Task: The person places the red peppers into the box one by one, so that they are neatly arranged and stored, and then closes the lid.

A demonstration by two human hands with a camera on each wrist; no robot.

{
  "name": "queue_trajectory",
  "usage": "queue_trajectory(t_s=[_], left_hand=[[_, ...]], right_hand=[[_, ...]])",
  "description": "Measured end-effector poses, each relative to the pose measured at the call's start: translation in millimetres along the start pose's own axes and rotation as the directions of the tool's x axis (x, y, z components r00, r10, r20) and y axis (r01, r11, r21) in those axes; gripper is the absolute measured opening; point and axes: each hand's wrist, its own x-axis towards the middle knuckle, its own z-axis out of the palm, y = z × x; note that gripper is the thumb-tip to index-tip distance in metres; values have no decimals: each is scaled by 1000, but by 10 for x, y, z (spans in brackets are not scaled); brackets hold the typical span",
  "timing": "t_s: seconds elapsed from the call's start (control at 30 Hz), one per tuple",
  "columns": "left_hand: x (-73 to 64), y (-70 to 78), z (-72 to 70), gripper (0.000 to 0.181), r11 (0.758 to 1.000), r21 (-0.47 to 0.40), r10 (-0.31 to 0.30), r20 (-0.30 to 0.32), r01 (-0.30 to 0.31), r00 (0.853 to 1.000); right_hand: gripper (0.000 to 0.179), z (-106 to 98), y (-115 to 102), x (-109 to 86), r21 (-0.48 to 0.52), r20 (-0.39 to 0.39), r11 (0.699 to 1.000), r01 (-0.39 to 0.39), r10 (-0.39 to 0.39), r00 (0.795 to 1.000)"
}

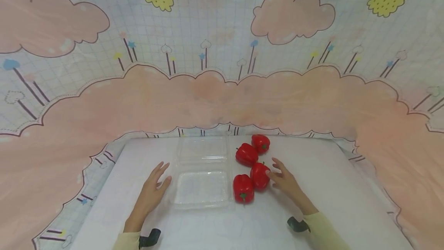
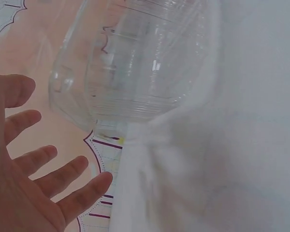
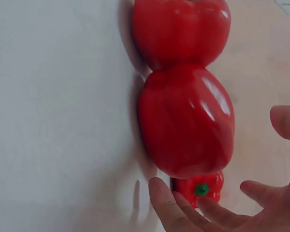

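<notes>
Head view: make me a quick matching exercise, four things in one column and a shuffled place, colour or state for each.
Column one
1. Left hand
2. Container
3. Peppers
4. Right hand

Column two
A. red, green-stemmed
B. just right of the peppers
C. transparent, nothing inside
D. just left of the container

Pairs: 1-D, 2-C, 3-A, 4-B

Red peppers (image 1: 244, 188) – glossy, smooth; clear container (image 1: 202, 189) – shiny plastic; white tabletop (image 1: 263, 227) matt
</notes>
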Motion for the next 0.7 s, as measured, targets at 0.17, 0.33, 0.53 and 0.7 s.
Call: queue_trajectory(t_s=[0.17,0.33,0.53,0.7], left_hand=[[-36,-45,28,51,999,-43,-26,-4,26,1000],[-66,-70,62,50,997,-65,-34,-8,33,999],[-114,-99,110,48,996,-91,-7,-8,7,1000],[-135,-127,140,41,992,-123,10,-18,-12,1000]], right_hand=[[79,52,6,-14,6,-5,1000,-24,24,1000],[81,102,-8,-33,-2,-12,998,-58,58,998],[84,145,-15,-36,-18,-15,998,-65,65,998],[85,167,1,-31,-28,-16,997,-74,73,997]])
